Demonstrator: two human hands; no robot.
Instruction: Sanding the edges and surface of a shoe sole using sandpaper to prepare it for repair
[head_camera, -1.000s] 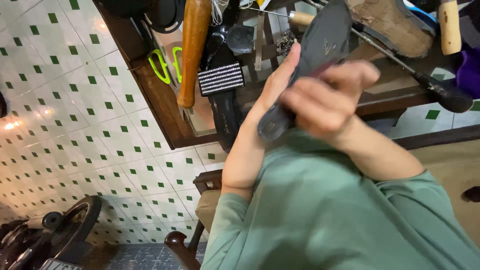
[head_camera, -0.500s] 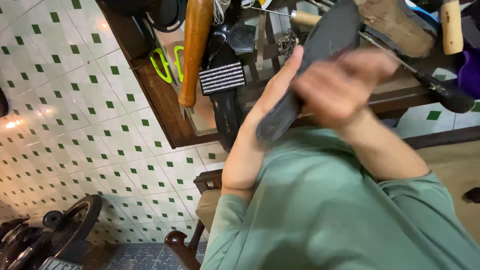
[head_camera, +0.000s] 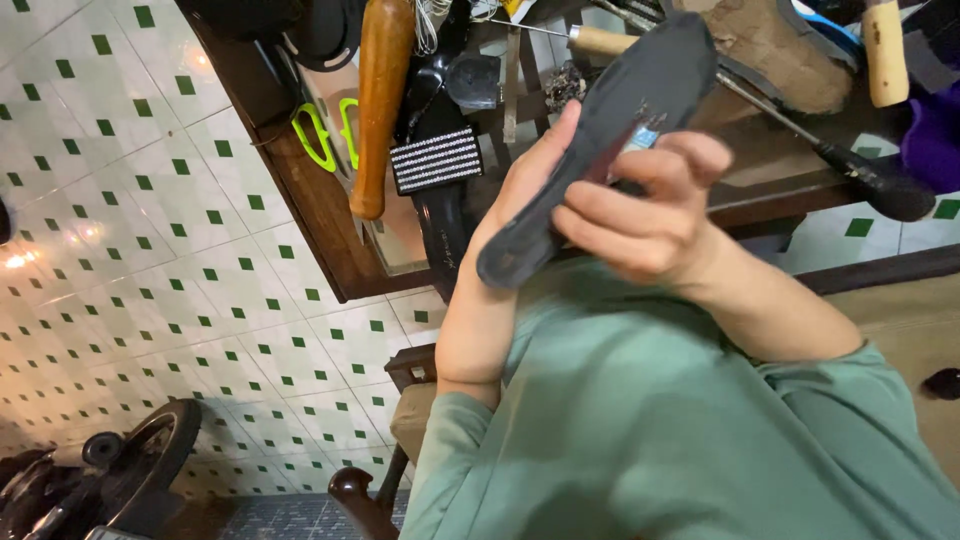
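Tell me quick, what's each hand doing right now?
Left hand: holding the dark shoe sole from behind.
Right hand: fingers curled over the sole's front.

Two hands show: the left hand (head_camera: 530, 185) and the right hand (head_camera: 640, 215), and between them sits one dark shoe insole (head_camera: 600, 150), the only one in sight. Just left of the left hand hangs one long wooden handle (head_camera: 378, 100), and beside that one black shoe with a striped sparkling band (head_camera: 436, 160). Farther left lies one pair of scissors with two bright green loops (head_camera: 322, 132). Above the right hand rests one long metal tool with a pale wooden grip (head_camera: 610, 40). To its right stands one short wooden handle (head_camera: 885, 50). One table (head_camera: 320, 210) carries them all.
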